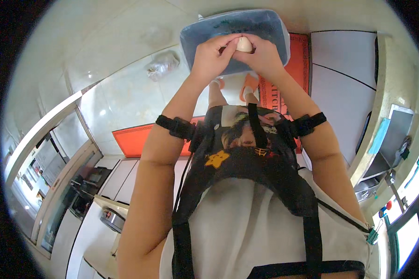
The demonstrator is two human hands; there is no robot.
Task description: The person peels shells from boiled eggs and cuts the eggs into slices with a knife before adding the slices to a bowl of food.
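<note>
Both my hands hold a pale, rounded piece (pixel 244 45) that looks like an egg, between the fingertips. My left hand (pixel 214 55) grips it from the left, thumb and index finger against it. From the right, the fingers of my right hand (pixel 264 55) curl round its other side. Directly beneath both hands is a large bin with a plastic liner (pixel 197 29), its rim folded over. Dark greenish bits (pixel 227 22) lie against the liner at the far side. The underside of the pale piece is hidden by my fingers.
A tied clear plastic bag (pixel 163 65) rests on the tiled floor left of the bin. Red kitchen mats (pixel 300 62) lie at the right and behind. White cabinets (pixel 342 87) stand at the right, below a counter with a sink (pixel 368 185).
</note>
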